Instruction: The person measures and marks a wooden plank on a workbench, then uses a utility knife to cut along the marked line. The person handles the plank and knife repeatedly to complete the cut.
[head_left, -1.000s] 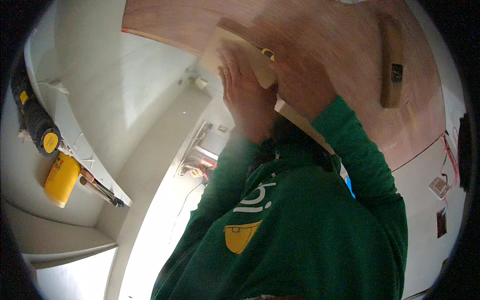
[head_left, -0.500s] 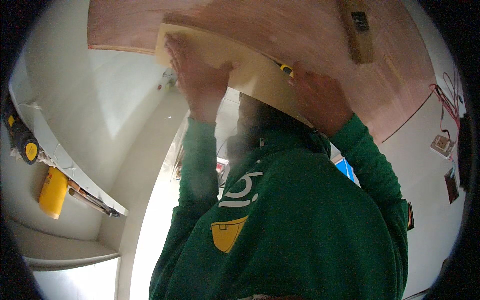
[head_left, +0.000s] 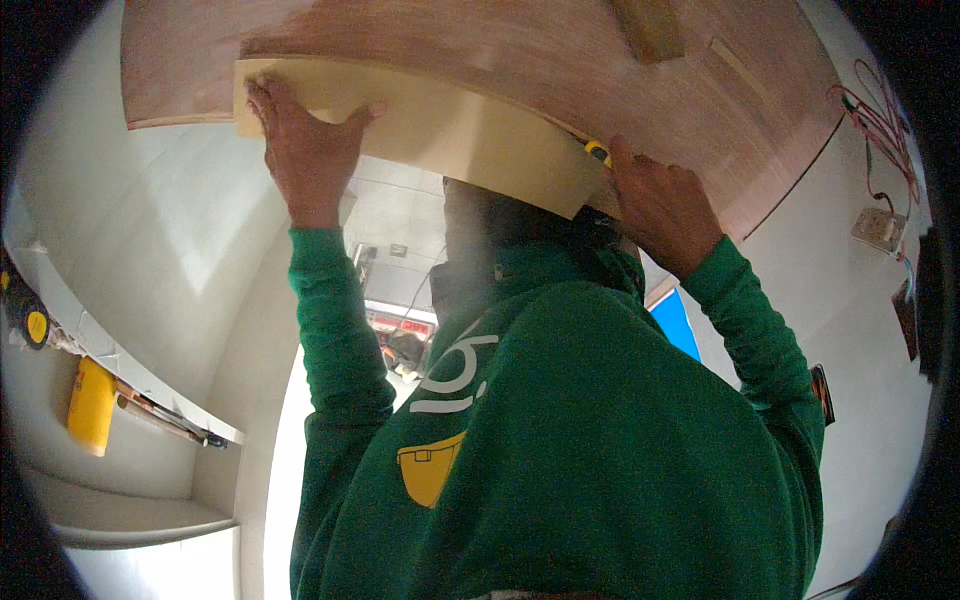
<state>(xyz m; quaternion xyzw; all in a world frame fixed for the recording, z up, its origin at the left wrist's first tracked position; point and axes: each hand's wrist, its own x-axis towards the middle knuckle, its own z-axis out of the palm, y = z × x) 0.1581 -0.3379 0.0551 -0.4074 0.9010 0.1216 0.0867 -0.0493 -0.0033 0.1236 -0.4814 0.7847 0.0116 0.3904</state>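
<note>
My left hand (head_left: 315, 150) lies on the left end of a tan strip of thin sheet (head_left: 450, 120), its thumb spread away from the fingers. The strip rests along a reddish-brown wooden board (head_left: 400, 30). My right hand (head_left: 660, 200) is closed around a yellow-and-black tool (head_left: 598, 152) that looks like a utility knife. Most of that tool is hidden by the fingers. Its visible end is at the strip's far edge, close to the right end.
A small wooden block (head_left: 648, 28) lies on the board at the far right. Red wires (head_left: 880, 130) hang near a socket box (head_left: 880, 228) on the right. At left, a ledge (head_left: 150, 370) stands beside a yellow bottle-like object (head_left: 91, 405) and a black-and-yellow tool (head_left: 30, 315).
The whole view has shifted, so the strip and my left hand appear farther left. My right hand, with the knife, has moved along the strip toward its right end.
</note>
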